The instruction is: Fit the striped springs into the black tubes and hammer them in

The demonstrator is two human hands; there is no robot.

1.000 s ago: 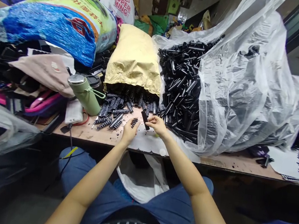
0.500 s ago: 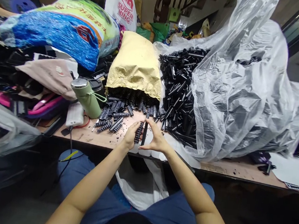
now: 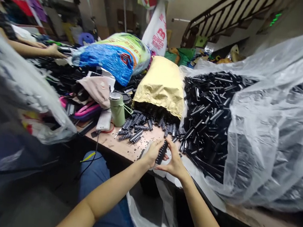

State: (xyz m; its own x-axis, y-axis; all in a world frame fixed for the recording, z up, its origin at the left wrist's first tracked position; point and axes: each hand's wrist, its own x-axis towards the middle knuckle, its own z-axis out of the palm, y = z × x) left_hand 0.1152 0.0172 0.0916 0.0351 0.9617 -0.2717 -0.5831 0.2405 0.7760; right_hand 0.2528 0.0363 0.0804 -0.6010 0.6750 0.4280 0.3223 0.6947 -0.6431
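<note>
Over the front edge of the table, my left hand is closed around a black rod with rows of pale dots. My right hand pinches a smooth dark strip endwise between thumb and fingers, held right against the dotted rod. Whether the two pieces are joined cannot be made out. Just beyond my hands, similar dotted rods spill from the mouth of a yellow sack. To the right lies a large heap of glossy black plastic pieces.
Clear plastic sheeting drapes the heap's right side. A green flask and a white power bank with a cable stand left of the rods. A blue printed sack lies behind. At far left, another person's hand holds something dark.
My view has swung left, bringing the other person's hands into sight. The smooth strip now sits closer against the dotted rod, and my hands are nearer each other.
</note>
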